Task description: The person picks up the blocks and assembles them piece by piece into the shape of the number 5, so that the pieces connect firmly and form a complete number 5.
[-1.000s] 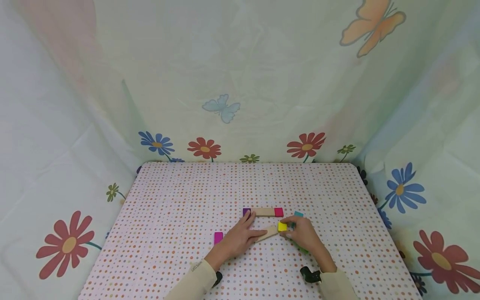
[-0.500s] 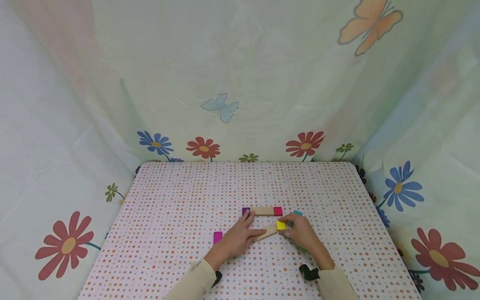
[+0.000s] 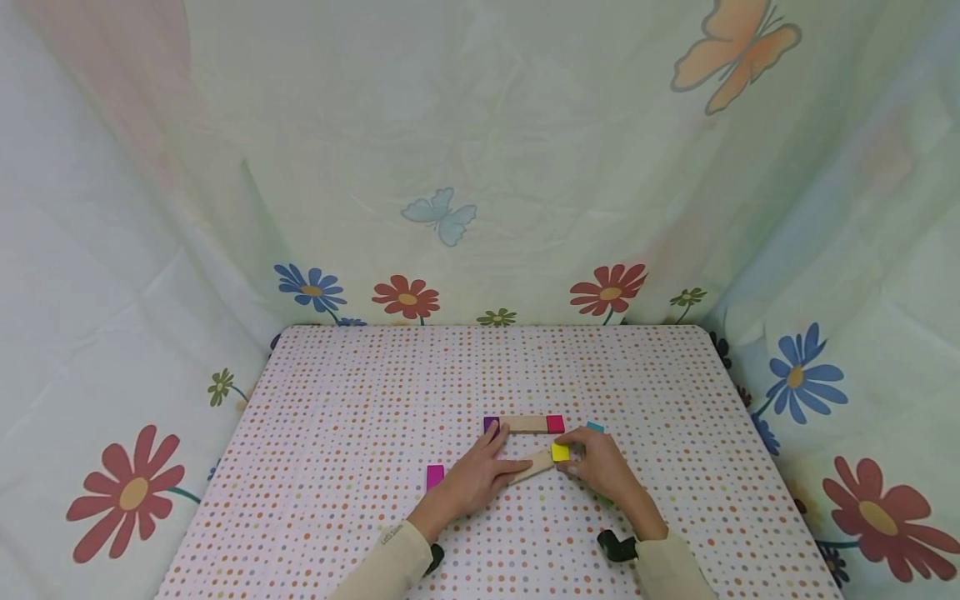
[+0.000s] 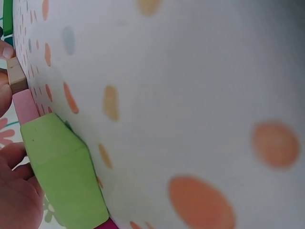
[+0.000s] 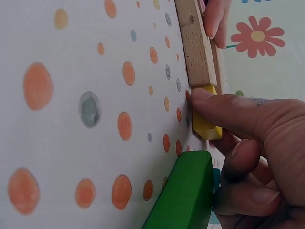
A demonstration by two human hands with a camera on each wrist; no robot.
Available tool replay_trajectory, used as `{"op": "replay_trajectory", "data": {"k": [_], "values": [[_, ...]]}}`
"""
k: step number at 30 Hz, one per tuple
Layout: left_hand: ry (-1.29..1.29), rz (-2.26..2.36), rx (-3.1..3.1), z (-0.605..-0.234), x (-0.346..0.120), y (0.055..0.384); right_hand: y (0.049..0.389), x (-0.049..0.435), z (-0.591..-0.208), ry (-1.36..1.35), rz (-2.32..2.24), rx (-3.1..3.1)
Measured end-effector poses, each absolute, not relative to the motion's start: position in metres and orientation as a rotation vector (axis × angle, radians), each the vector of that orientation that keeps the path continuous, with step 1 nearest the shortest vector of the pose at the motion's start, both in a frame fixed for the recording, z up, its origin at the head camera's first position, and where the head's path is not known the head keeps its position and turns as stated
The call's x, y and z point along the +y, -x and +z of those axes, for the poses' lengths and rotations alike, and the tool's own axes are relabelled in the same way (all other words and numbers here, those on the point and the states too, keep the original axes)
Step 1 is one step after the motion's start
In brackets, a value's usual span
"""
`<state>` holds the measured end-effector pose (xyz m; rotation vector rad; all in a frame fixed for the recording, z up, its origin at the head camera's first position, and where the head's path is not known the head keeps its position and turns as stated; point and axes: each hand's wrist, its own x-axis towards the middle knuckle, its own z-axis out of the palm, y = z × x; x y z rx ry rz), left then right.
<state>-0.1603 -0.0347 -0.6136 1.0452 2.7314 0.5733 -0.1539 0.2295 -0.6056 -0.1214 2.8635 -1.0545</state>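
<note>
In the head view my right hand (image 3: 607, 471) pinches a small yellow block (image 3: 560, 452) between thumb and fingers, at the right end of a slanted plain wooden block (image 3: 532, 467). The right wrist view shows the yellow block (image 5: 205, 114) right at the wooden block's (image 5: 198, 52) end. My left hand (image 3: 472, 475) lies spread, its thumb on the slanted wooden block and its fingers reaching a purple block (image 3: 491, 423). A light green block (image 4: 66, 171) and a pink block (image 4: 26, 106) show beside it in the left wrist view; the hand hides them from above.
Behind, a plain wooden block (image 3: 525, 424) lies between the purple block and a red-pink block (image 3: 555, 424). A magenta block (image 3: 435, 477) is left of the left hand. Near the right hand are a teal block (image 3: 595, 427) and a green block (image 5: 183, 191). Dotted cloth covers the table (image 3: 360, 400).
</note>
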Motion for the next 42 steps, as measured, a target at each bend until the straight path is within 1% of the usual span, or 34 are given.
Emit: {"op": "replay_trajectory", "data": {"k": [17, 23, 30, 35, 42], "values": [[-1.040, 0.609, 2.711, -0.615, -0.037, 0.162, 0.154, 0.228, -0.602, 0.113, -1.085, 2.854], [-1.058, 0.598, 2.710, -0.616, -0.037, 0.162, 0.158, 0.241, -0.589, -0.003, -1.210, 2.844], [-1.042, 0.613, 2.699, -0.615, -0.036, 0.162, 0.163, 0.265, -0.581, -0.121, -1.155, 2.955], [-1.041, 0.615, 2.700, -0.615, -0.036, 0.162, 0.161, 0.274, -0.586, -0.171, -1.111, 2.900], [-1.039, 0.618, 2.698, -0.614, -0.035, 0.162, 0.157, 0.274, -0.600, -0.214, -1.072, 2.841]]}}
